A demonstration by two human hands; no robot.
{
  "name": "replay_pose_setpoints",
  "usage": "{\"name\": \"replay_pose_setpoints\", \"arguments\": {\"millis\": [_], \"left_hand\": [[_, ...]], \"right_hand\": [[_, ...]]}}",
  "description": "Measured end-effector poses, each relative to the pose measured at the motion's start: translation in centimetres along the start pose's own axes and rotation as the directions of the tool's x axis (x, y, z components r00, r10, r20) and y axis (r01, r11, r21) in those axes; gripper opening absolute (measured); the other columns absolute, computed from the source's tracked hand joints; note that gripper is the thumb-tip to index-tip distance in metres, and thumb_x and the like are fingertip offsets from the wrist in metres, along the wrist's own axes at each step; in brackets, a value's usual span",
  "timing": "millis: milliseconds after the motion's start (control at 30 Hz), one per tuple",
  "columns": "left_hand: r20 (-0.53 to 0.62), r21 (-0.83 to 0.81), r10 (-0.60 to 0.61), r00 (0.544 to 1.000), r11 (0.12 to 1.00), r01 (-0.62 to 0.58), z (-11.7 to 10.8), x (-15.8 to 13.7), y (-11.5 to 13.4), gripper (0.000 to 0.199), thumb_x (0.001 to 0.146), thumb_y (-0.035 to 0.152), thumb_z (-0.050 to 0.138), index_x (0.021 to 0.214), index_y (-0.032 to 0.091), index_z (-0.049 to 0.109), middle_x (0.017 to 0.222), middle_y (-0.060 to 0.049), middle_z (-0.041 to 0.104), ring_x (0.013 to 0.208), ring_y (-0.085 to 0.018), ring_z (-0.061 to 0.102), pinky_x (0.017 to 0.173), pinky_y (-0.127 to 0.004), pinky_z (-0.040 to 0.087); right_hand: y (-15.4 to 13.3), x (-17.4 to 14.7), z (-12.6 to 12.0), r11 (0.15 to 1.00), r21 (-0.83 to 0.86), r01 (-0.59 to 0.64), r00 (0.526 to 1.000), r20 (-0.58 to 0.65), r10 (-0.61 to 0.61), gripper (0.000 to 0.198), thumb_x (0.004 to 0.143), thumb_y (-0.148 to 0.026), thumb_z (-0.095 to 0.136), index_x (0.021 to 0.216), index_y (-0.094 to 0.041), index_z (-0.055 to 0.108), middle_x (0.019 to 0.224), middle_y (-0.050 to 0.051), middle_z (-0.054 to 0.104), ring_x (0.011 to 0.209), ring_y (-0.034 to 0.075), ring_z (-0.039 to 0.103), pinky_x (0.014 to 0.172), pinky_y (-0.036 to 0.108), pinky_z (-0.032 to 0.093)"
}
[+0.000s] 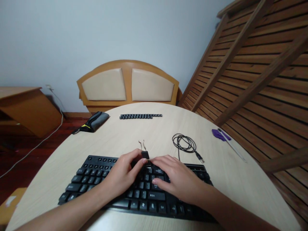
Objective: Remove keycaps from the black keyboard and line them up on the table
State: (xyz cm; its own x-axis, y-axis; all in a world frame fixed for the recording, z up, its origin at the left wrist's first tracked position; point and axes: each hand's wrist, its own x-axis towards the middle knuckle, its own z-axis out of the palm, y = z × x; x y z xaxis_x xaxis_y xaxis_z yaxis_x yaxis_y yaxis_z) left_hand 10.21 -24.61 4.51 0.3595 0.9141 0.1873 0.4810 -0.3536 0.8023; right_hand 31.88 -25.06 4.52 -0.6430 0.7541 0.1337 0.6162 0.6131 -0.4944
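A black keyboard [144, 205] lies on the table in front of me, and both my hands are over it. Between the thumb and fingers of my left hand [126, 168] is a keycap puller [144, 154] with a black handle, its thin wire prongs pointing up and away from the keys. My right hand [174, 175] rests over the right part of the keyboard, thumb apart from the stretched fingers. Its fingertips reach the upper rows, close to the left hand. Sockets without keycaps [99, 159] show along the top left rows. Parts of the keyboard are hidden beneath my hands.
Loose keycaps [136, 116] stand in two lines toward the table's far edge. A coiled black USB cable [184, 143] lies behind the keyboard. At right are a purple cloth [220, 134] and a thin white stick [233, 147]; a dark folded pouch [96, 122] is at left.
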Motion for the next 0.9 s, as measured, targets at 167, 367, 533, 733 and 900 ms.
{"name": "replay_pose_setpoints", "arguments": {"millis": [167, 367, 533, 733, 900], "left_hand": [[0.036, -0.143, -0.031, 0.999, 0.989, 0.036, 0.0, 0.4, -0.8, 0.02, 0.096, 0.033, 0.05, 0.09, 0.018, 0.061, 0.084, -0.002, 0.066, 0.079, -0.018, 0.058, 0.072, -0.03, 0.045], [0.06, -0.289, -0.073, 0.996, 0.953, 0.087, -0.3, 0.8, -1.1, 0.022, 0.094, 0.035, 0.052, 0.085, 0.017, 0.06, 0.082, -0.002, 0.063, 0.08, -0.018, 0.057, 0.075, -0.03, 0.044], [0.087, -0.353, -0.06, 0.994, 0.931, 0.088, -0.5, 1.2, -1.4, 0.022, 0.094, 0.034, 0.053, 0.085, 0.016, 0.06, 0.081, -0.002, 0.065, 0.08, -0.017, 0.059, 0.077, -0.03, 0.044], [0.125, -0.327, -0.018, 0.992, 0.943, 0.059, -0.9, 1.9, -1.9, 0.022, 0.093, 0.034, 0.055, 0.083, 0.016, 0.062, 0.08, -0.002, 0.065, 0.079, -0.016, 0.058, 0.078, -0.03, 0.044], [0.224, -0.333, -0.025, 0.974, 0.937, 0.101, -1.5, 2.8, -1.9, 0.02, 0.09, 0.032, 0.057, 0.078, 0.016, 0.059, 0.077, -0.001, 0.066, 0.075, -0.016, 0.059, 0.075, -0.029, 0.044]], "right_hand": [[0.2, 0.0, 0.0, 1.0, 0.006, 0.022, 1.0, -0.007, -0.022, 0.042, 0.089, -0.035, 0.062, 0.128, -0.02, 0.055, 0.125, 0.007, 0.062, 0.116, 0.024, 0.052, 0.102, 0.041, 0.041], [0.3, 0.0, -0.1, 0.999, 0.003, 0.045, 0.999, 0.001, -0.046, 0.043, 0.09, -0.037, 0.061, 0.13, -0.02, 0.056, 0.127, 0.006, 0.062, 0.117, 0.023, 0.052, 0.103, 0.04, 0.041], [0.4, 0.1, -0.2, 0.998, -0.012, 0.065, 0.998, -0.002, -0.065, 0.04, 0.091, -0.036, 0.061, 0.128, -0.021, 0.058, 0.128, 0.006, 0.061, 0.119, 0.022, 0.051, 0.104, 0.039, 0.041], [0.3, 0.3, -0.2, 0.995, -0.01, 0.102, 0.994, -0.034, -0.103, 0.035, 0.091, -0.034, 0.061, 0.123, -0.022, 0.061, 0.127, 0.006, 0.062, 0.118, 0.022, 0.053, 0.103, 0.04, 0.043], [0.5, 0.5, -0.1, 0.994, -0.01, 0.107, 0.993, -0.052, -0.107, 0.033, 0.09, -0.033, 0.062, 0.121, -0.022, 0.062, 0.123, 0.007, 0.064, 0.116, 0.023, 0.054, 0.101, 0.041, 0.045]]}}
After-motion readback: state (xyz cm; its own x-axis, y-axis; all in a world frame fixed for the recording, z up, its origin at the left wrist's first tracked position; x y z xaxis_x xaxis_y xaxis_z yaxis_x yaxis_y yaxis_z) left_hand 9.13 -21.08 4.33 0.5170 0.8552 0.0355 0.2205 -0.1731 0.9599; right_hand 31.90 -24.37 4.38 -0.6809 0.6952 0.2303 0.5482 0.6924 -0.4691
